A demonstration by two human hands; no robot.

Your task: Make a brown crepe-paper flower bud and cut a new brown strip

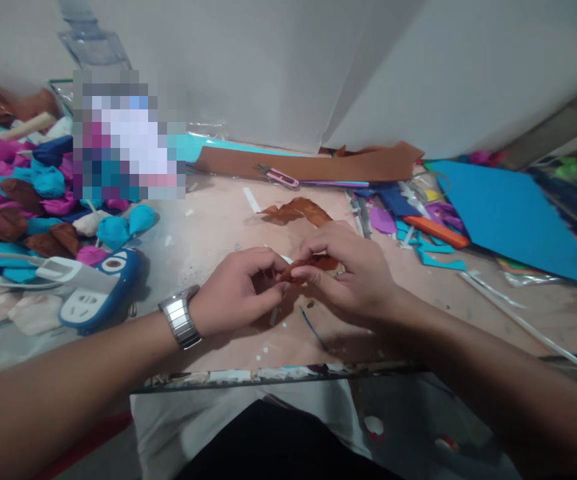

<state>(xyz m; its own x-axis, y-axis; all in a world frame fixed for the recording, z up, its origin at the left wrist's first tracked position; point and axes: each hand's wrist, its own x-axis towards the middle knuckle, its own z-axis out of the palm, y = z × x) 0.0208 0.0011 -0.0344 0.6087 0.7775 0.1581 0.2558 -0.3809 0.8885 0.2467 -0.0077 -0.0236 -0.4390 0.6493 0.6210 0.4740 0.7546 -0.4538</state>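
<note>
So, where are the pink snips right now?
In the head view, the pink snips lie at upper centre, across the near edge of the long brown sheet.

To the left on the pinkish-tan counter (208,223) sits a blue-and-white socket adapter (88,307) with a cartoon eye — a white, block-shaped charger (74,277) against it. To the right, a slim orange cutter (437,231) lies beside a broad, flat blue sheet (513,220) — and a long, thin, pale rod (528,321) slants nearer the front.
</note>
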